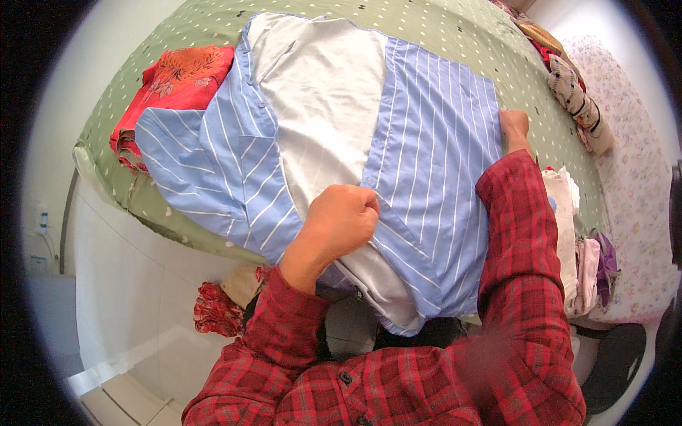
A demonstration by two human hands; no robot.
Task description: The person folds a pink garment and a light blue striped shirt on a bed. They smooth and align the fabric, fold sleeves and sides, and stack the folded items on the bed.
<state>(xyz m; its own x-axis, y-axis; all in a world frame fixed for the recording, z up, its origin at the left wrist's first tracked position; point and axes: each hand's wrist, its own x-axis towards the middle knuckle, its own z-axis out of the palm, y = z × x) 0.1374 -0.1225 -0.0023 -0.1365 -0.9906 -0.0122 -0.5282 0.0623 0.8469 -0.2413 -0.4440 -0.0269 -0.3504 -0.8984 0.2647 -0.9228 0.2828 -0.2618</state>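
Note:
A blue shirt with white stripes (431,122) lies spread open on a bed with a green patterned sheet (415,18). Its pale inner side (325,96) shows between the two fronts. The left front bears buttons and a chest pocket (261,154). My left hand (343,215) is closed in a fist on the shirt near its collar (407,239); its fingertips are hidden. At the shirt's right edge, my right hand (515,123) is curled against the cloth, its fingers mostly out of sight. Part of the shirt hangs over the bed's near edge.
A folded red floral cloth (186,74) touches the shirt's left side. Folded white clothes (562,229), a pink cloth (586,271) and a purple one (606,266) lie at the right. Rolled fabric (581,101) rests farther back. Crumpled red cloth (216,311) is below the bed's edge.

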